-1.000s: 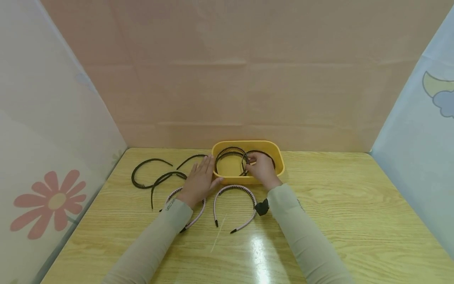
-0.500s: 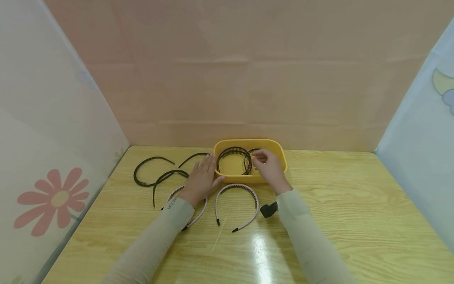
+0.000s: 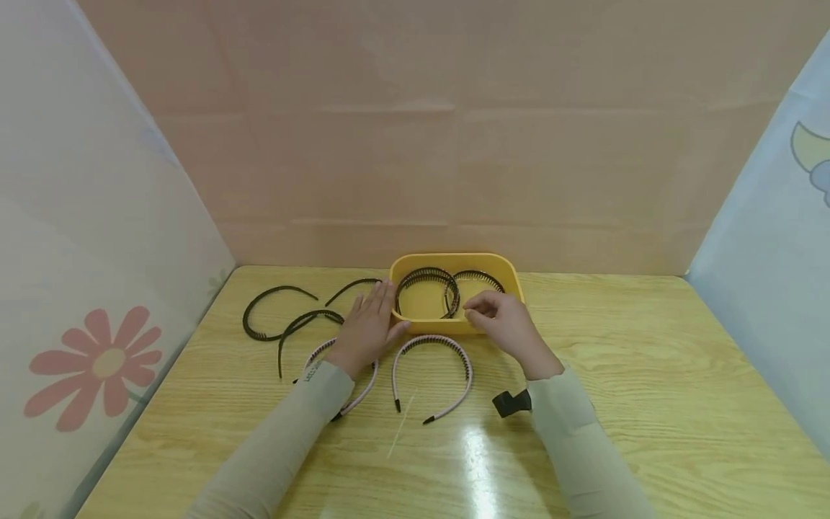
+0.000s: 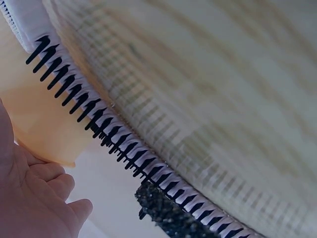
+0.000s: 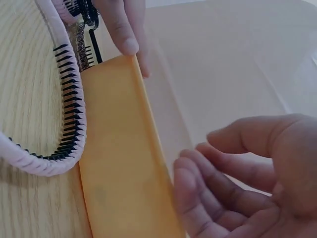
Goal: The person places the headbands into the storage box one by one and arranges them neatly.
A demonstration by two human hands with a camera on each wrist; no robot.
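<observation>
A yellow, rounded rectangular box (image 3: 450, 327) stands on a light wood-grain bench (image 3: 648, 353), with black toothed hairbands (image 3: 424, 271) inside. The person's hands are apart: the left hand (image 3: 365, 326), fingers straight, rests against the box's left end; the right hand (image 3: 509, 322), fingers loosely bent, is at its front right edge. A pale pink, black-toothed hairband (image 3: 433, 339) lies just in front; dark curved hairbands (image 3: 246, 314) lie left.

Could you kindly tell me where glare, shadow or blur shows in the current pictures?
Head view: a bright glare streak on the table near the bottom edge, with a darker shadow left of the right sleeve; left wrist view: the headband fairly crisp, the wood grain beyond it blurred; right wrist view: the backdrop pale and soft.
</observation>
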